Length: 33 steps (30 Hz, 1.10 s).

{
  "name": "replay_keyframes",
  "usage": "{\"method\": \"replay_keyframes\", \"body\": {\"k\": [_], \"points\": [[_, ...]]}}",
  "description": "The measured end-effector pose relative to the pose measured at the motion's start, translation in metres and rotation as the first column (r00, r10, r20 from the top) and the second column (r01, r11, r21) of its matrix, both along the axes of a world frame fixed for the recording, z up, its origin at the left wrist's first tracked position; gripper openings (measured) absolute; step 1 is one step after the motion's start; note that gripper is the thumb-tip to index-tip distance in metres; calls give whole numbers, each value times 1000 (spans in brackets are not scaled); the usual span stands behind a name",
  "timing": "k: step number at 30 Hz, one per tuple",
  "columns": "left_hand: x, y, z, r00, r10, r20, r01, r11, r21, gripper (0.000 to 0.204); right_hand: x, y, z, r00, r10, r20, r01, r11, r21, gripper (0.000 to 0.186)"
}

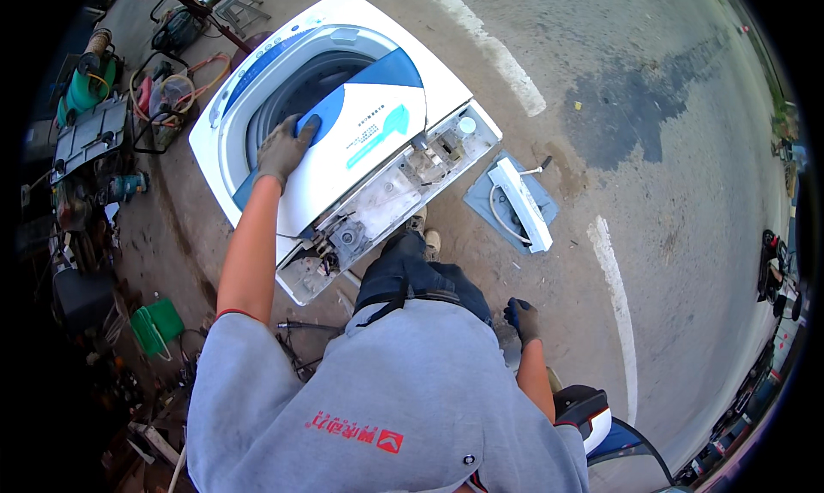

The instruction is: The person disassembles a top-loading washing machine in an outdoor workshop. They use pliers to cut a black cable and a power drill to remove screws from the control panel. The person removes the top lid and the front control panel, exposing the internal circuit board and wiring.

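A white and blue top-loading washing machine [378, 175] stands ahead, its drum [313, 77] partly showing. My gloved left hand [283, 150] grips the inner edge of its lid [360, 141]. Along the machine's right side, an opened compartment [386, 205] exposes dirty internal parts and wiring. A detached white panel [524, 205] with a grey tube lies on a blue-grey board [476, 197] to the right. My gloved right hand [524, 321] hangs low beside my hip, fingers curled; whatever it holds, if anything, is too small to make out. My boots show below the machine.
Tools, hoses [206, 68], a cable reel [90, 68] and a green container [156, 326] clutter the left. A padded seat [579, 407] is behind me at lower right. A road [678, 201] with white lines runs along the right, with vehicles [772, 270] at the far edge.
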<state>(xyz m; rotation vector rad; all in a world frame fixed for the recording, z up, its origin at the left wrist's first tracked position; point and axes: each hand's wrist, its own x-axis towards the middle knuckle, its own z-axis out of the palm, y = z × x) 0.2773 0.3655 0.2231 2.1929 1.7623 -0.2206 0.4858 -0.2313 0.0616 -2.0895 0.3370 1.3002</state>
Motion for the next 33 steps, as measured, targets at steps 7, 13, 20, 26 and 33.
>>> {"method": "replay_keyframes", "body": {"k": [7,13,20,26,33], "points": [[8,-1,16,999,29,12,-28,996,-84,72,-5,-6,-4,999,-10,-33,10,1000,-8,36],[6,-3,28,999,-44,-19,45,999,29,76,-4,-4,-10,999,-9,-34,10,1000,11,36],[13,-20,71,988,-137,-76,150,966,210,77,1,8,-7,999,13,-37,-13,1000,-3,36],[9,6,13,999,21,28,-19,997,-75,76,8,22,-4,999,41,1,-41,999,-10,36],[7,1,7,999,45,16,-44,998,-45,74,11,30,10,999,37,-7,-37,999,8,34]]}}
